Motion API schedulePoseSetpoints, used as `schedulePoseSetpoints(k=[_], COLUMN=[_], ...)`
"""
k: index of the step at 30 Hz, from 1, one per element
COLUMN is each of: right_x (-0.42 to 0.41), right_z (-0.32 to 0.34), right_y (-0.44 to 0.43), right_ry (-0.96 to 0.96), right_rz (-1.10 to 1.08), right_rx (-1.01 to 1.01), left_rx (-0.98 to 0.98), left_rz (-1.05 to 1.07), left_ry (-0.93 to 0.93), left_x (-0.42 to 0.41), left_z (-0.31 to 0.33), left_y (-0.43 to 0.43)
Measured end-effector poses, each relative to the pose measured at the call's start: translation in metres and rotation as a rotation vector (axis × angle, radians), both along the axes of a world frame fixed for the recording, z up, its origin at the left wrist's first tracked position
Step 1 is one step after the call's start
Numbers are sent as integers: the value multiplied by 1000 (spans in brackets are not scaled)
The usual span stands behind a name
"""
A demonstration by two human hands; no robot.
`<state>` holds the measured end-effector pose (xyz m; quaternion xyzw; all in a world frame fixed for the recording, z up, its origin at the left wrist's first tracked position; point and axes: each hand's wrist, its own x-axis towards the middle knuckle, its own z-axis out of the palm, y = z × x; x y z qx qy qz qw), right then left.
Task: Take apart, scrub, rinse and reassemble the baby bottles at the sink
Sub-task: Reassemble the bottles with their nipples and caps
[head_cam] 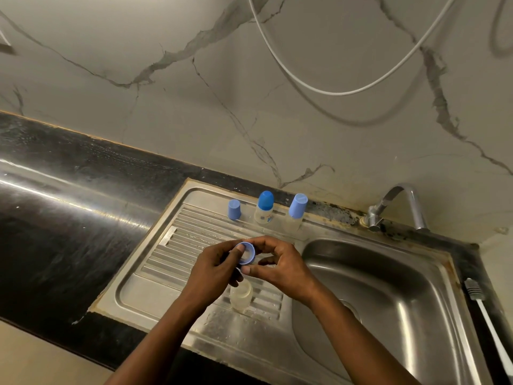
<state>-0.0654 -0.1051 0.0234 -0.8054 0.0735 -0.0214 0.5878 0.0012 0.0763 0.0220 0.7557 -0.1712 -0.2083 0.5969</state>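
Observation:
Both my hands hold a blue screw ring [248, 253] with its teat above the ribbed draining board. My left hand [215, 269] grips the ring with its thumb over the rim. From the right side, my right hand [280, 262] pinches it. Below the hands an open clear bottle body [241, 297] stands on the board. At the back of the board stand a loose blue cap [234, 209], a capped bottle with a print [264, 208], and a second capped clear bottle [296, 212].
The steel sink basin [388, 295] lies to the right, with a tap [399, 204] at its back corner. A white bottle brush [485, 320] lies on the black counter at the far right. Dark counter [55, 218] stretches left. A white cable [333, 91] hangs on the marble wall.

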Motion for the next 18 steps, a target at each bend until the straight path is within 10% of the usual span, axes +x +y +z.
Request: schedulePoseSetpoints(k=[18], right_x=[-24], right_z=[-30], right_y=[-24], right_ry=[142], right_rz=[29], right_rx=[-288], left_rx=[214], left_rz=[-40], left_ry=[44], left_x=[-23], left_z=[-62], left_y=[34])
